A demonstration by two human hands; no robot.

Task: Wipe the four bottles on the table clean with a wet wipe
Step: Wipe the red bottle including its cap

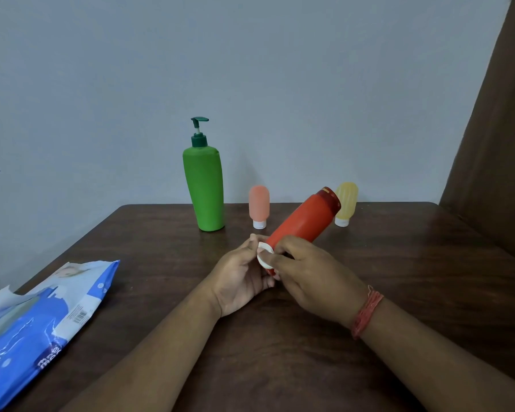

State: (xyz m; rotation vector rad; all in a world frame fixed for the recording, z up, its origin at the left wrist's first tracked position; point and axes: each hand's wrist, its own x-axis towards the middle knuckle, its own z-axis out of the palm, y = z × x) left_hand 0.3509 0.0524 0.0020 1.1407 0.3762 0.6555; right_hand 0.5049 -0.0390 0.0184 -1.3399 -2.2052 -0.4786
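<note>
A red bottle (304,221) with a dark red cap is held tilted above the table, cap pointing up and away to the right. My right hand (306,272) grips its lower end. My left hand (241,275) presses a small white wet wipe (263,256) against the bottle's bottom. At the back of the table a tall green pump bottle (204,188) stands upright. To its right, a small pink bottle (259,205) and a small yellow bottle (348,203) stand on their white caps. The red bottle partly hides the yellow one.
An opened blue pack of wet wipes (36,322) lies at the left edge of the dark wooden table (428,263), one wipe sticking out. A grey wall stands right behind the table. A brown curtain (500,144) hangs at the right.
</note>
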